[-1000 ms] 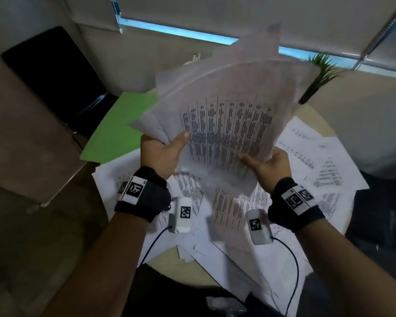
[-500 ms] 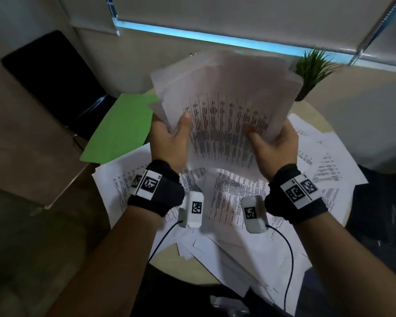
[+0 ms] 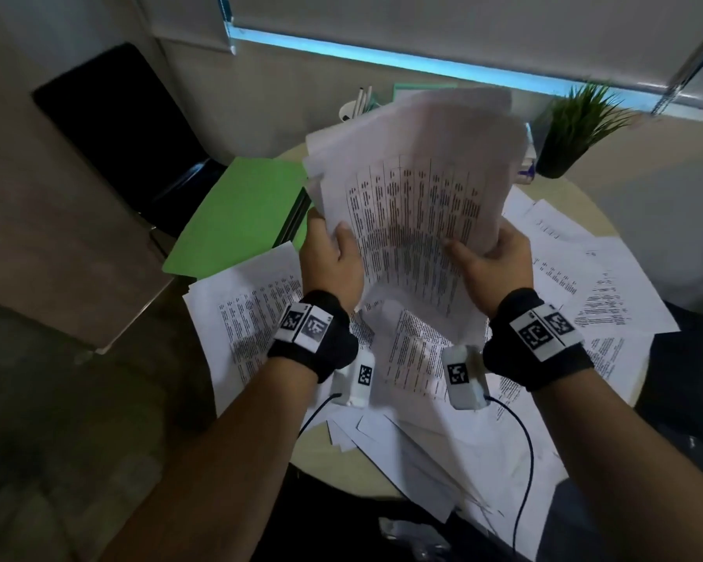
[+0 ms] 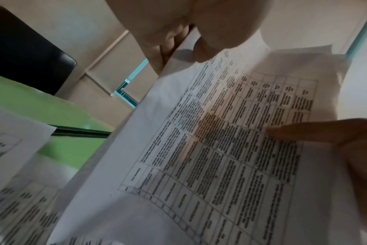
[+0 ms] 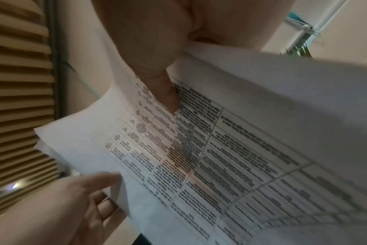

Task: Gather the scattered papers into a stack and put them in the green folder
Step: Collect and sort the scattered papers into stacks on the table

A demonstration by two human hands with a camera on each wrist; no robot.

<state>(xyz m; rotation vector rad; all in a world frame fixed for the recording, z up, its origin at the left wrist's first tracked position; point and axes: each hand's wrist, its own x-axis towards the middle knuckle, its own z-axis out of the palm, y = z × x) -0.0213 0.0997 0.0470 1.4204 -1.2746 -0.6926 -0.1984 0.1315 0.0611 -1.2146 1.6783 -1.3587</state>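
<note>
**Both hands lift a sheaf of papers above the bench**

Right now the gathered stack of papers (image 3: 419,204) stands raised between the two hands, tilted away from the person, its printed table facing the head camera. The left hand (image 3: 330,261) grips the lower left edge, thumb laid on the front sheet and fingers curled behind; the left wrist view shows that thumb (image 4: 210,48) pressing the top sheet. The right hand (image 3: 492,261) grips the lower right edge in the same way, thumb on the front and fingers wrapped behind. Both forearms reach forward and upward from the bottom of the head view, wrists roughly level and well apart, each wearing a black wrist strap.

The green folder (image 3: 244,212) lies on the bench (image 3: 341,464) just left of the left hand, below the level of the held stack, not touched by either hand. More loose sheets (image 3: 585,285) lie spread over the bench beneath and around the hands, some overlapping the folder's near edge. A potted plant (image 3: 577,127) stands at the far right of the bench.
</note>
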